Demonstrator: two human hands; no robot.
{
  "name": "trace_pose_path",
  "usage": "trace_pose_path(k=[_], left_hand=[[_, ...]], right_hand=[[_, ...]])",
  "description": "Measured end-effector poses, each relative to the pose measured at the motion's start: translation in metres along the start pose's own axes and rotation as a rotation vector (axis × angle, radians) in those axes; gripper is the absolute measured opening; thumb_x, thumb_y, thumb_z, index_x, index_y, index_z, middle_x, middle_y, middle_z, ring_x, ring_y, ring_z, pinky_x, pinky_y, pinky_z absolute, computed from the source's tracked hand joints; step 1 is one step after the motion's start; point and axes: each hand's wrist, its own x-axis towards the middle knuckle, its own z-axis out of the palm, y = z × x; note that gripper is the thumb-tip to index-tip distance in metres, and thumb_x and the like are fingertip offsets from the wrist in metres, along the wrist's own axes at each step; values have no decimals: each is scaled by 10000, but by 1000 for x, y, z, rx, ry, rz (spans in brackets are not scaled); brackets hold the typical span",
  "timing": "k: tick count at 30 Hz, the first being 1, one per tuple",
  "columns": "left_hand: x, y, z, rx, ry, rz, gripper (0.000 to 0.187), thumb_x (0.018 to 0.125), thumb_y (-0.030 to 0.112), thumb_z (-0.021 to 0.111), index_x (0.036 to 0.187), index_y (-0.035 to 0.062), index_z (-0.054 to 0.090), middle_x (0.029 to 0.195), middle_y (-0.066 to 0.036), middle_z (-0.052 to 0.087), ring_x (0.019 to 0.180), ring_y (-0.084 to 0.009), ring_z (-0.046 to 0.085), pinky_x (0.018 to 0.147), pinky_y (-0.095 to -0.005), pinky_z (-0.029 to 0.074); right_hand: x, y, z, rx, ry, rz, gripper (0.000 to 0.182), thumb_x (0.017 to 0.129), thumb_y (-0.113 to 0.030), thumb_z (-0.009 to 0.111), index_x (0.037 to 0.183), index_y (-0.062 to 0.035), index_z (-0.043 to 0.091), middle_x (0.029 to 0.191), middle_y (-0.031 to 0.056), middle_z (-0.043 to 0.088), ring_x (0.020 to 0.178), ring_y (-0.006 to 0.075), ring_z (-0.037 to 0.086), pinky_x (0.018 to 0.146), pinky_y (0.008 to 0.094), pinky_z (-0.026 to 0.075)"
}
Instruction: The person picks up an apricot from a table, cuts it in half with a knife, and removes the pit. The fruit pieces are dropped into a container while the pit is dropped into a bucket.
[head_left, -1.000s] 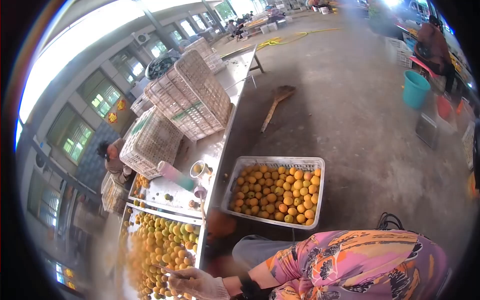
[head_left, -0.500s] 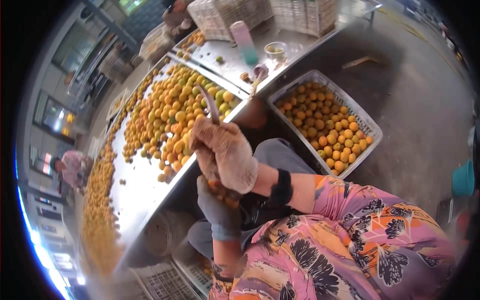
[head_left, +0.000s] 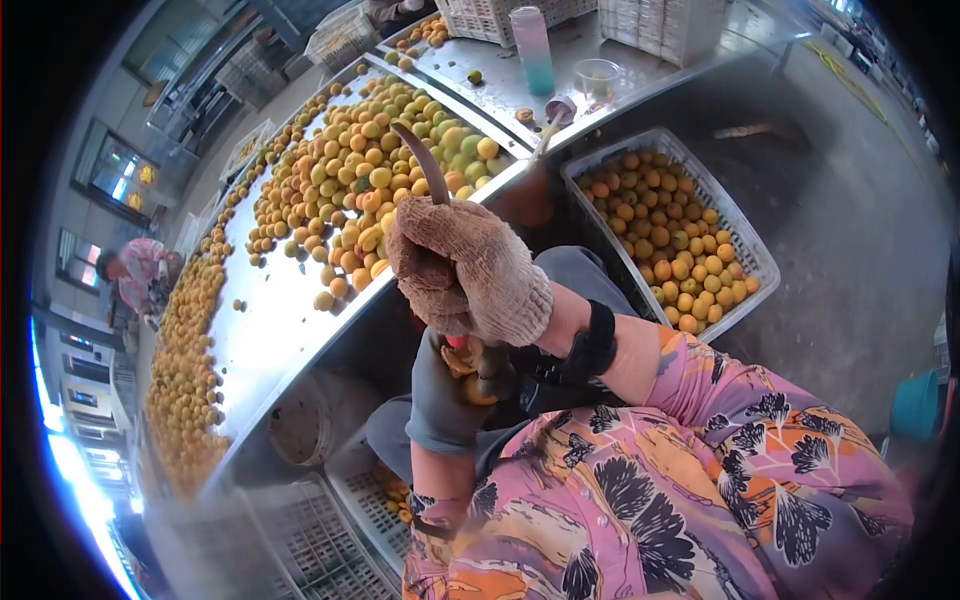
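Note:
My right hand [head_left: 465,268], in a tan knitted glove, is closed in a fist around a knife. The curved, dull blade [head_left: 425,165] rises out of the top of the fist, and a bit of red shows just beneath it. Directly below, my left hand [head_left: 445,395] in a grey glove is closed on an apricot [head_left: 462,362] whose orange flesh shows; the right fist partly covers it. Both hands are close together over my lap, beside the edge of a metal table [head_left: 270,345]. A large heap of apricots [head_left: 345,165] lies on the table.
A plastic crate [head_left: 745,300] of apricots stands on the floor to the right. On the table's far part are a tumbler [head_left: 532,50], a clear cup [head_left: 597,80] and white crates [head_left: 660,30]. More crates [head_left: 310,540] sit below left. A person [head_left: 140,270] works across the table.
The right fist has lifted slightly off the left hand, so more of the apricot's orange flesh and a red bit show. The whole view has shifted a little.

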Motion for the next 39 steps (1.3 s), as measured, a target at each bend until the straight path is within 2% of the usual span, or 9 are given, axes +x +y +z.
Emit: trace_pose_path(k=[11, 13, 14, 15, 19, 27, 31, 33, 39], left_hand=[[-4, 19, -10, 103, 109, 476, 419, 973, 454, 444, 1120, 75, 549, 857, -13, 567, 690, -103, 532, 628, -281, 484], [-4, 21, -24, 78, 57, 504, 401, 982, 416, 432, 1150, 69, 539, 928, -29, 573, 771, -125, 555, 689, -295, 496], [-3, 22, -32, 55, 2, 516, 385, 991, 379, 421, 1180, 62, 529, 1000, -45, 579, 852, -147, 577, 749, -308, 507], [-2, 23, -36, 32, -54, 526, 371, 1000, 342, 409, 1210, 56, 519, 1071, -61, 585, 933, -170, 600, 810, -321, 518], [0, 20, -35, 162, 82, 669, 553, 999, 507, 356, 1176, 14, 533, 1125, -116, 591, 1074, -218, 579, 956, -342, 466], [0, 24, -49, 203, -33, 680, 477, 998, 446, 387, 1148, 22, 545, 1083, -117, 607, 1031, -240, 589, 955, -378, 467], [-1, 35, -63, -136, 100, 598, 428, 981, 408, 424, 1139, 32, 557, 1005, -88, 602, 812, -186, 595, 753, -345, 513], [-13, 48, -76, -197, -1, 592, 417, 974, 397, 438, 1142, 35, 559, 973, -79, 597, 728, -161, 580, 674, -321, 512], [-78, 105, -183, 355, 822, 1004, 372, 961, 361, 456, 1066, 42, 617, 819, -68, 576, 641, -144, 533, 579, -280, 465]], right_hand=[[8, -3, -7, 198, 257, -88, 154, 928, -222, 607, 929, -69, 631, 573, 3, 493, 385, 83, 390, 345, 252, 316], [6, -1, -1, -651, 76, -191, 164, 840, -142, 663, 963, -33, 672, 946, 112, 663, 831, 173, 647, 763, 290, 521], [11, 26, -8, -831, -43, -524, 215, 866, -116, 677, 1073, -64, 651, 831, 22, 654, 667, 42, 575, 559, 213, 476], [-7, 13, 7, -660, -86, 148, 263, 842, -100, 667, 1098, -51, 633, 877, 49, 669, 776, 141, 649, 695, 276, 524], [-18, 42, 8, -1328, -385, -197, 387, 793, -112, 637, 1173, -71, 580, 949, 159, 648, 852, 339, 642, 729, 380, 538], [-26, 52, 11, -1429, -398, -214, 233, 770, -83, 657, 992, -72, 585, 890, 126, 635, 835, 318, 644, 696, 378, 536], [-23, 57, 7, -545, -60, -195, 147, 820, -90, 727, 887, -67, 597, 801, 20, 608, 751, 92, 586, 677, 268, 494], [-8, 58, -3, -788, 93, -367, 144, 816, -78, 717, 893, -65, 596, 803, 18, 613, 753, 83, 586, 689, 268, 497], [17, 69, -50, -1273, 107, -157, 341, 847, -165, 664, 1160, -48, 597, 807, 85, 632, 648, 166, 614, 635, 287, 513]])
